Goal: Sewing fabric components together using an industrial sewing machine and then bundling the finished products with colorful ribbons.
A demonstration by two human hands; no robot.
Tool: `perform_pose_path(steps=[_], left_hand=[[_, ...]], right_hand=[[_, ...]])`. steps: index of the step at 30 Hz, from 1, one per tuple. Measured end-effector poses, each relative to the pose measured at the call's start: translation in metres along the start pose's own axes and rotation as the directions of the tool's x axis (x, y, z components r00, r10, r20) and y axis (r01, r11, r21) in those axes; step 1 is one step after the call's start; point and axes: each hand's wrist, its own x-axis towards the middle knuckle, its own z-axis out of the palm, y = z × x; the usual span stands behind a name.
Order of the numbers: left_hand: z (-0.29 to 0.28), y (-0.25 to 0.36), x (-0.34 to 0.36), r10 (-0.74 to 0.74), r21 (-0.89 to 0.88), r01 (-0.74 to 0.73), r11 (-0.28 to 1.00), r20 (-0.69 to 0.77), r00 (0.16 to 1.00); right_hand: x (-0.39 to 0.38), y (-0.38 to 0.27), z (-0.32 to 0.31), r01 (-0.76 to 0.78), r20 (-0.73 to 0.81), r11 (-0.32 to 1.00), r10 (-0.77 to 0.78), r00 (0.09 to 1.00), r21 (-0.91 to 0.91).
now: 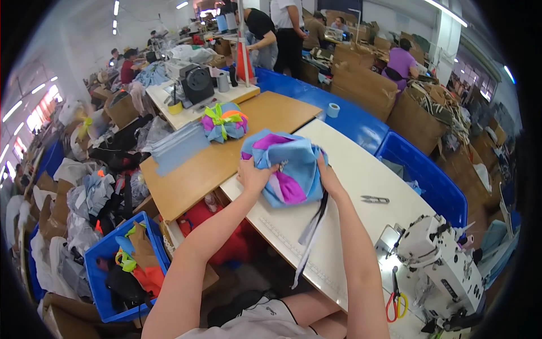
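while forearms (203, 243) stretch forward, left fingers (271, 169) and right fingers (322, 164) grip opposite sides of blue-and-purple fabric piece (302, 164)

I see both bare arms stretched forward, left forearm (217, 229) slanting inward, right forearm (357, 243) steeper. The left hand (257, 174) grips, thumb pointing inward; the right hand (329, 176) faces it, fingers partly hidden.
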Motion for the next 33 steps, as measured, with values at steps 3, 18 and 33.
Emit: perform_pose_path(steps=[3,18,33], left_hand=[[-0.003,0.004,-0.013,0.18,0.193,-0.138,0.972,-0.221,0.959],[-0.047,-0.003,0.002,-0.035,-0.768,0.414,0.488,0.457,0.889],[-0.078,0.017,-0.036,0.771,-0.668,0.723,0.177,0.551,0.321]], right_hand=[[-0.014,0.008,-0.001,-0.091,-0.006,0.985,0.091,0.996,-0.146],[-0.063,0.012,-0.089,-0.236,-0.109,0.75,0.378,0.919,0.618],[0.065,-0.111,-0.072,-0.088,0.089,0.854,0.049,0.995,0.513]])
